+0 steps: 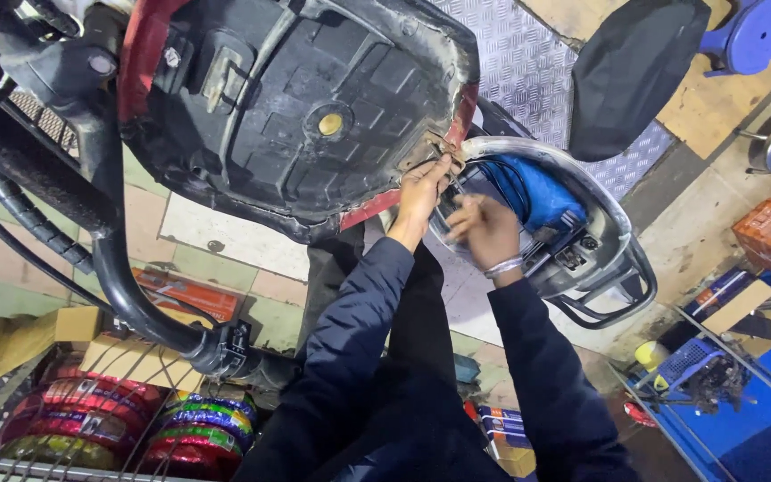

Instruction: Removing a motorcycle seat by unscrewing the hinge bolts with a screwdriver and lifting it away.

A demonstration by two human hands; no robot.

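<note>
Hands at the hinge of a raised scooter seat

The seat (296, 107) is tipped up above both hands, its black ribbed underside facing the camera, red cover edge showing at the rim. The left hand (421, 192) reaches up and pinches the rusty hinge bracket (439, 147) at the seat's lower edge; the right hand (485, 230), just beside and below it, has its fingers curled as if around a small part or tool, though I cannot tell what it holds. Past the right hand lies the open scooter body (582, 241) with blue inside. The seat base looks like stiff moulded plastic under soft padding, bulky rather than heavy, so it is best steadied by its rim. The bracket is thin metal, rigid and likely sharp-edged, so fingertips belong on its flat faces.
</note>
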